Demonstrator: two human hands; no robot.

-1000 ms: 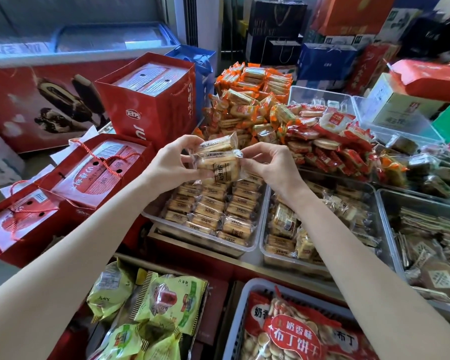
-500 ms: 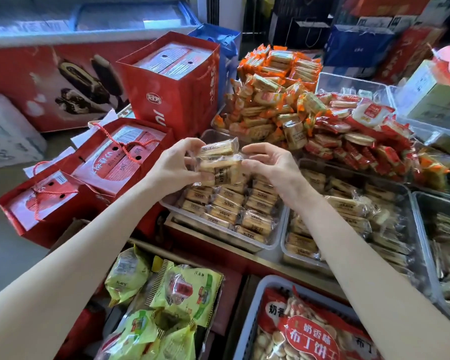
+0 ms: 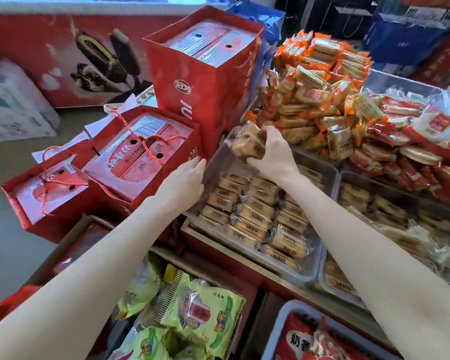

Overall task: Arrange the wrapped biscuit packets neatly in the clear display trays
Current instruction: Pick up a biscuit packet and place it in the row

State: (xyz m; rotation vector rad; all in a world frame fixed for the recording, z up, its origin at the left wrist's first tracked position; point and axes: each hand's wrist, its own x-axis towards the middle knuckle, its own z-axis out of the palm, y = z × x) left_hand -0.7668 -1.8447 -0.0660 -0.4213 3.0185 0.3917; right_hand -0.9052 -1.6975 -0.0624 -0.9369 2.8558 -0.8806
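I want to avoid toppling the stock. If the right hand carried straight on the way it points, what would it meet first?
Probably the heap of orange-wrapped biscuits, just beyond the right hand and the packets it grips; depth is unclear.

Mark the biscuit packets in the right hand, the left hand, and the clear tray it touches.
biscuit packets (image 3: 248, 142): head view, on the wrapped stack's exposed side.
left hand (image 3: 186, 179): head view, back of the hand.
clear tray (image 3: 294, 274): head view, near rim, bare plastic.
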